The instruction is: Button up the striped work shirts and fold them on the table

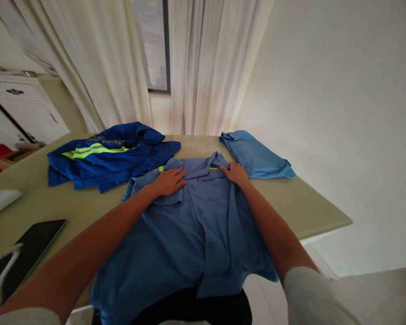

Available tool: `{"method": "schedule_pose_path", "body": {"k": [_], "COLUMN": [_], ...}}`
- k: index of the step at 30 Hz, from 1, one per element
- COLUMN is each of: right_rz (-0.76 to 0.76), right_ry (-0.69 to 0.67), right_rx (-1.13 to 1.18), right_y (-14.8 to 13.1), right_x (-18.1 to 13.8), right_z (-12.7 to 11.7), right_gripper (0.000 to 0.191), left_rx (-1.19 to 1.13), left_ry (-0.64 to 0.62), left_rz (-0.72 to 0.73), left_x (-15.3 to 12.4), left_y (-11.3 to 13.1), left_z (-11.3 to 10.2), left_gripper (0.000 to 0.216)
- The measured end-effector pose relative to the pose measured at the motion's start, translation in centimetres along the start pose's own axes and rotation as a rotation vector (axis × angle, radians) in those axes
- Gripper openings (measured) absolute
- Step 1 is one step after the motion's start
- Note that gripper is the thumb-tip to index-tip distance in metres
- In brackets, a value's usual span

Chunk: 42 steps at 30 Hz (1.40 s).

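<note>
A blue-grey button-up shirt (176, 243) lies front side up before me, its lower part hanging over the table's near edge. My left hand (171, 181) rests on the shirt's chest beside the collar, fingers spread on a folded-over part of cloth. At the other side of the collar, my right hand (236, 173) lies on the shoulder with its fingers stretched over the fabric. Yellow-green trim shows at the neck and the left shoulder. Buttons run down the front.
A dark blue garment (115, 155) with a yellow-green stripe lies crumpled at the back left of the table (311, 205). Folded light blue cloth (257, 155) sits at the back right. At the left are a dark tablet-like device (37, 239), a white cable (3, 275) and a white object (2, 198).
</note>
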State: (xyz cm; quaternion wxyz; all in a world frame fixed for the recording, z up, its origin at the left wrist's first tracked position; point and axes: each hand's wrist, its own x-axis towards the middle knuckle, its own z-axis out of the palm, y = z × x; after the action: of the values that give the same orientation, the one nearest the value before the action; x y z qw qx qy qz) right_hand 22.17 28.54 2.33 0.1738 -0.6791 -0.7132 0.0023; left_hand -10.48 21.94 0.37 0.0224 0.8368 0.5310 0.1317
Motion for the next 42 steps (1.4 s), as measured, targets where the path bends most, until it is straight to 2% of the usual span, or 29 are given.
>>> {"method": "schedule_pose_path", "body": {"k": [2, 4, 7, 10, 12, 14, 16, 17, 18, 19, 22, 23, 25, 27, 29, 33, 35, 37, 39, 40, 42], "right_rz": [-0.008, -0.027, -0.022, -0.071, -0.202, -0.366, -0.465, -0.461, -0.424, -0.359, -0.115, -0.061, -0.041, -0.112, -0.171, -0.192, -0.196, -0.248, -0.43, -0.555, -0.77], "right_ry": [0.017, 0.033, 0.043, 0.131, 0.194, 0.206, 0.184, 0.184, 0.195, 0.214, 0.206, 0.162, 0.055, 0.021, 0.094, 0.222, 0.244, 0.277, 0.246, 0.198, 0.061], "right_rx": [-0.012, -0.003, 0.025, 0.042, 0.033, 0.017, 0.032, 0.058, 0.095, 0.143, 0.331, 0.399, 0.499, 0.513, 0.458, 0.399, 0.43, 0.45, 0.422, 0.394, 0.332], "right_y": [2.1, 3.1, 2.8, 1.2, -0.1, -1.1, -1.4, -1.3, -0.9, -0.5, 1.1, 1.5, 1.9, 2.0, 1.9, 2.0, 1.9, 1.6, 0.8, 0.2, -1.2], "right_x": [-0.6, -0.4, 0.3, 0.1, -0.7, -1.8, -2.8, -3.1, -3.2, -3.2, -2.6, -2.4, -1.9, -1.7, -1.8, -2.3, -2.7, -3.1, -3.6, -4.0, -4.6], "right_z": [1.3, 2.0, 2.0, 1.2, 0.4, -0.1, -0.3, -0.2, -0.1, 0.2, 1.1, 1.4, 1.7, 1.7, 1.2, -0.6, -1.5, -2.2, -2.5, -2.5, -2.2], "right_gripper": [0.05, 0.041, 0.028, 0.026, 0.026, 0.028, 0.028, 0.027, 0.032, 0.044, 0.086, 0.09, 0.08, 0.053, 0.041, 0.056, 0.058, 0.054, 0.048, 0.044, 0.031], "left_rx": [0.0, 0.017, -0.012, -0.216, -0.451, -0.687, -0.798, -0.812, -0.826, -0.86, -1.113, -1.201, -1.329, -1.411, -1.467, -1.407, -1.309, -1.207, -1.06, -0.95, -0.679], "left_ry": [0.031, 0.083, 0.125, 0.175, 0.12, -0.011, -0.061, -0.031, 0.013, 0.046, 0.027, 0.003, -0.034, -0.091, -0.174, -0.368, -0.473, -0.642, -0.798, -0.83, -0.788], "left_rz": [-0.038, -0.067, -0.052, -0.01, -0.103, -0.239, -0.271, -0.241, -0.202, -0.177, -0.232, -0.255, -0.246, -0.192, -0.176, -0.14, -0.074, 0.026, 0.129, 0.161, 0.147], "left_x": [0.7, 1.6, 4.6, 9.7, 13.5, 16.7, 18.8, 19.4, 19.8, 19.8, 19.1, 18.8, 18.2, 17.9, 17.8, 17.7, 17.5, 17.1, 16.7, 16.6, 16.4], "left_y": [0.1, 0.5, 1.6, 3.6, 5.2, 6.7, 7.6, 7.8, 7.7, 7.5, 6.4, 6.1, 5.7, 5.5, 5.5, 4.7, 3.9, 2.7, 1.2, 0.4, -1.0], "left_z": [0.9, 0.8, -0.2, -0.5, 0.2, 1.5, 3.2, 4.0, 4.8, 5.5, 6.5, 6.5, 6.3, 5.9, 5.4, 3.5, 2.0, 0.1, -1.9, -2.8, -4.3], "left_gripper": [0.053, 0.049, 0.046, 0.042, 0.047, 0.055, 0.047, 0.038, 0.029, 0.023, 0.039, 0.048, 0.061, 0.065, 0.056, 0.023, 0.02, 0.021, 0.024, 0.023, 0.021]}}
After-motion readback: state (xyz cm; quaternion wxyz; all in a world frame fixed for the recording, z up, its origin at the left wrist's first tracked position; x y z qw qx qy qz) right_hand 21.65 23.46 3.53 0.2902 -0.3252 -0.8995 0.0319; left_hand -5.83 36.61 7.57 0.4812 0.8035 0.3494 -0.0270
